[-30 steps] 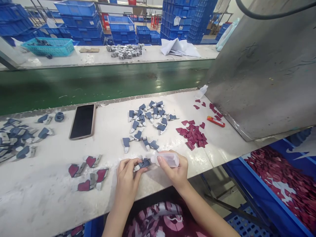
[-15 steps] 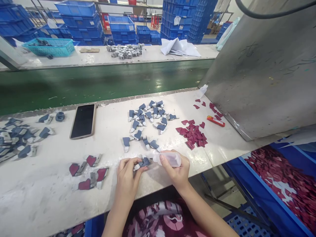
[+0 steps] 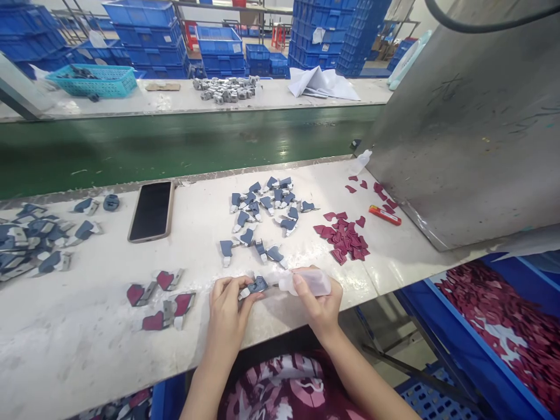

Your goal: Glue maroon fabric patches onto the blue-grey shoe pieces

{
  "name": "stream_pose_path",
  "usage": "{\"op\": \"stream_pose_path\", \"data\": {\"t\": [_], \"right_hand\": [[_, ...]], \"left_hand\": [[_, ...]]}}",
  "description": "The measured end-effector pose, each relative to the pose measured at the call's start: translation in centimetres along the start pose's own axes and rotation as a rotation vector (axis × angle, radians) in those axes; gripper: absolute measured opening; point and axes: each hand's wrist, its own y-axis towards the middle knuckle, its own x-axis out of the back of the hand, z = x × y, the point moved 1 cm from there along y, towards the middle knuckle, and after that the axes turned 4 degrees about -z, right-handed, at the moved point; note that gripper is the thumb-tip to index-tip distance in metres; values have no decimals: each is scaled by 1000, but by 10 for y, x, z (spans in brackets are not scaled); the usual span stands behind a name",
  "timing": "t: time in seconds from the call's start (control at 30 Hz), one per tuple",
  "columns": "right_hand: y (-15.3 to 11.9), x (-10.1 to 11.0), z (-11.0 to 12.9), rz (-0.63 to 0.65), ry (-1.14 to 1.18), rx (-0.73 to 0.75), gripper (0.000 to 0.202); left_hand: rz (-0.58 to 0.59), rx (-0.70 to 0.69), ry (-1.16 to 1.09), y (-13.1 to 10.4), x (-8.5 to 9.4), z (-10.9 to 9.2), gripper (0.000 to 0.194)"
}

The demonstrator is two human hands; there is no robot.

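So a small blue-grey part (image 3: 259,284) is pinched between the thumb and fingers of the left hand (image 3: 227,306), over the white tabletop (image 3: 196,251). Probably light and stiff, best held by its edges. The clear bottle (image 3: 318,282), likely soft and squeezable, is wrapped by the right hand's (image 3: 322,309) fingers, nozzle towards the part. Space just beyond is cluttered by loose blue-grey parts (image 3: 266,203); maroon pieces (image 3: 346,240) are heaped rightward, a phone (image 3: 151,211) is parked left.
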Motion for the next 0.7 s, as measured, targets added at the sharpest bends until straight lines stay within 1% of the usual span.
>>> {"op": "stream_pose_path", "data": {"t": [0.1,0.27,0.37,0.7], "right_hand": [[-1,-2,2,-39,22,-20,13],[-2,-13,9,37,-5,-10,13],[-2,-18,9,72,-26,-11,14],[-3,-19,7,108,-32,-7,13]], "left_hand": [[4,3,-9,1,0,0,12],[9,20,-20,1,0,-1,11],[10,29,-24,0,0,-1,13],[8,45,-36,1,0,-2,14]]}}
